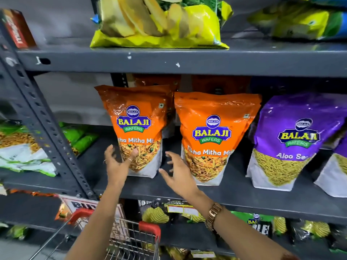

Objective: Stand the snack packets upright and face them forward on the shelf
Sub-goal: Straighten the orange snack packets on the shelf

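Orange Balaji snack pouches stand upright, label forward, on the dark grey metal shelf (234, 194): the left orange pouch (138, 128) is touched by the spread left hand (118, 164); the right orange pouch (212, 137) is neared by the right hand (178, 171), fingers splayed, nothing gripped. Mixed namkeen is seen through both windows.

place: shop | evidence: steel shelf (169, 61) of branded snack packets (210, 136); wire shopping trolley (131, 239)

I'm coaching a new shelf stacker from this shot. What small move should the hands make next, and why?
Probably close both hands on the left orange packet and turn it square. It stands upright but leans, angled slightly leftward, unlike the right orange packet. The left hand touches its lower edge; the right hand hangs open beside it.
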The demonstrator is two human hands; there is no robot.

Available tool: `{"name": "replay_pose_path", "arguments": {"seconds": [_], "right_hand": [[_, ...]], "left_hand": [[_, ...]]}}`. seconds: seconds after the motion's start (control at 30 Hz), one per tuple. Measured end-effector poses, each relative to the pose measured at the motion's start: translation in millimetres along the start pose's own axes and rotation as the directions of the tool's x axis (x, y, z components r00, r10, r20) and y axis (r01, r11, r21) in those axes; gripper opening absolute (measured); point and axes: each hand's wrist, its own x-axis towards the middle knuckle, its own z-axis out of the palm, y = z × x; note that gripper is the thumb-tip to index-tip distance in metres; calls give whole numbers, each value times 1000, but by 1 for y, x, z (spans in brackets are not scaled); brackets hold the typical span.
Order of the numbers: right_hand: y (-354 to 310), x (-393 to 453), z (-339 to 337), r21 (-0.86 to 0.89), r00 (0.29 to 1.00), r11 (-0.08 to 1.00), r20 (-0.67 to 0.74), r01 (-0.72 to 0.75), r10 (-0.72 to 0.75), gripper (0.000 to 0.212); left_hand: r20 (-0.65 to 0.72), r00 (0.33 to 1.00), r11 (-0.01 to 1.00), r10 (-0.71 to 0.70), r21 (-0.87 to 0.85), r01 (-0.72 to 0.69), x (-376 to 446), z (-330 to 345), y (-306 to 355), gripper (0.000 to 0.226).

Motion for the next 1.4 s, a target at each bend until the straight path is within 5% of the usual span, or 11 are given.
{"name": "replay_pose_path", "arguments": {"seconds": [0.17,0.3,0.83,1.4], "right_hand": [[-2,27,24,132,945,945,181,-298,272,89],[-1,38,34,203,899,882,208,-425,385,73],[-2,27,32,241,928,902,194,-359,318,46],[0,24,35,231,924,906,231,-355,304,51]], "left_hand": [[317,942,983,-109,-103,149,17,-7,-11,81],[321,942,977,-95,-152,150,19,-10,-17,62],[239,971,965,-29,-246,89,4,-17,-30,46],[199,978,959,-58,-260,110,0,-14,-34,52]]}}
